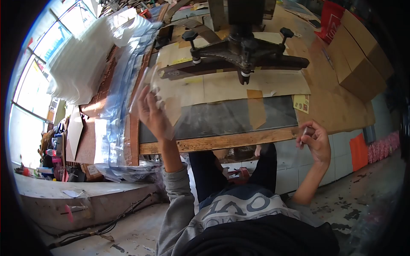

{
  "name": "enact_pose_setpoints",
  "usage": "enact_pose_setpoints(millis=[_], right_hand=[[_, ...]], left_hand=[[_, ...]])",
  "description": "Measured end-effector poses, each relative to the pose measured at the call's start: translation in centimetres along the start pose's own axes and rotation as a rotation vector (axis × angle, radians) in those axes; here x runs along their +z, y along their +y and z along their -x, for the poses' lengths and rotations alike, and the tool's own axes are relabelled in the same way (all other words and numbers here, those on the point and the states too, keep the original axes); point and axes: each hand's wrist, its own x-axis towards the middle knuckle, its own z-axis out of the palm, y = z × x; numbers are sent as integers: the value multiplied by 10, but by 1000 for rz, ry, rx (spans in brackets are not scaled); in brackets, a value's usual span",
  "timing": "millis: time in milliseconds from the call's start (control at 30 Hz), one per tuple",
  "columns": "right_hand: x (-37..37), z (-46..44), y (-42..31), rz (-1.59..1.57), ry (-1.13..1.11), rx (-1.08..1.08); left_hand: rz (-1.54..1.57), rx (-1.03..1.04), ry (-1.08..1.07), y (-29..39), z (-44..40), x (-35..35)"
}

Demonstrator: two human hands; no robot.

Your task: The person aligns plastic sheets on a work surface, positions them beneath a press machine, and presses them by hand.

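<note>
Our lettered shirt (245, 209) fills the near foreground. Beyond it, our left hand (153, 113) holds clear plastic film (173, 107) over the grey work surface's (213, 117) left side; our right hand (317, 143) curls (around what, we cannot tell) near the wooden strip (218, 141).

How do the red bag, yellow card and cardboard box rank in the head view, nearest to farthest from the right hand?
From the right hand:
1. Yellow card: just above, slightly left.
2. Cardboard box: farther up, to the right.
3. Red bag: beside the box's far end.
</note>
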Motion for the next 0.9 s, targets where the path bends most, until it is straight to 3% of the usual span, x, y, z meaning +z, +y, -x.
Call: enact_pose_setpoints(millis=[33,367,467,567,667,800,900], right_hand=[[5,-4,-1,-25,-4,-13],[46,-21,-18,-90,-227,-4],[48,-20,-23,-22,-203,19],[49,-21,-30,98,-127,69],[52,-20,-37,184,-50,105],[53,-20,-42,224,0,94],[51,-21,-42,243,21,99]], left_hand=[[-28,-22,95,1,-2,-5],[-219,0,226,2,-11,-80],[-241,-32,177,1,-4,-91],[-472,-45,38,4,3,-97],[-614,247,40,7,18,-76],[-998,571,-324,30,30,-59],[-1282,616,-656,29,38,-60]])
